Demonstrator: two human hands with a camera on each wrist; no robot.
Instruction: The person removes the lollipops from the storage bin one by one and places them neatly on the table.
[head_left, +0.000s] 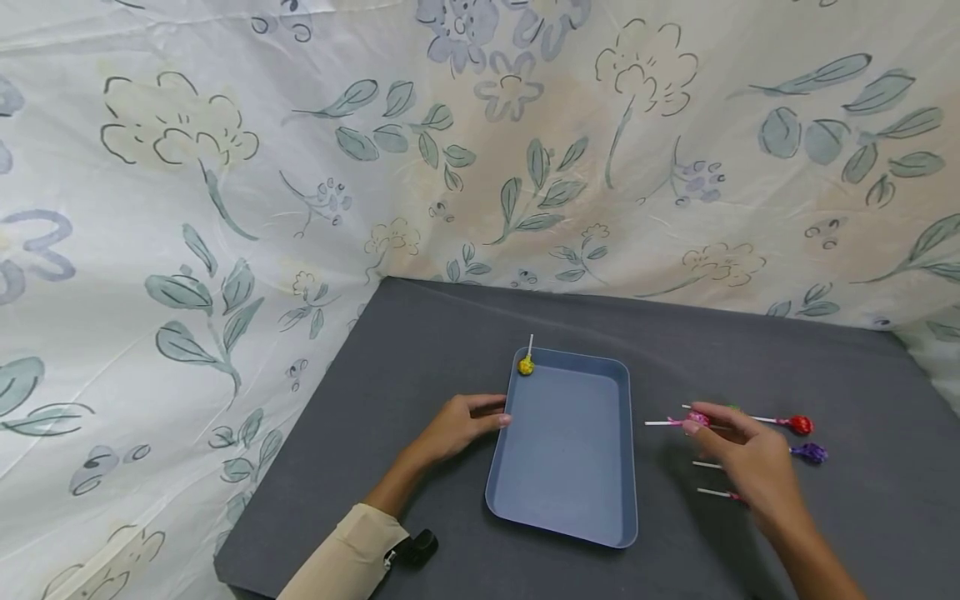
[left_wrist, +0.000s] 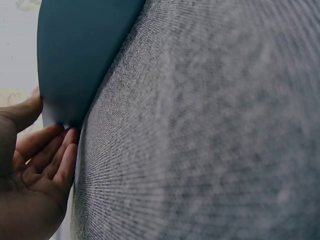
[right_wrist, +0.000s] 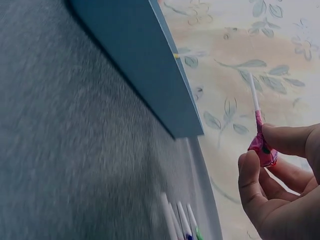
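Between thumb and fingertips, my right hand (head_left: pixel 757 467) pinches a pink-wrapped lollipop (right_wrist: pixel 263 149) by its candy end, its white stick pointing away. It is above the table, to the right of a blue-grey tray (head_left: pixel 558 450). My left hand (head_left: pixel 453 429) touches the tray's left side, with the thumb at the rim and fingers against the outer wall. A yellow lollipop (head_left: pixel 526 365) lies in the tray's far left corner, its stick leaning over the rim. Beside and beneath my right hand lie a red lollipop (head_left: pixel 801 425), a purple lollipop (head_left: pixel 813 452) and others partly hidden.
A dark grey cloth (head_left: pixel 442 333) covers the table. Behind and to the left hangs a floral curtain (head_left: pixel 525 167). White lollipop sticks (right_wrist: pixel 172 217) show near the bottom of the right wrist view. A black strap (head_left: pixel 420 547) is on the left wrist.
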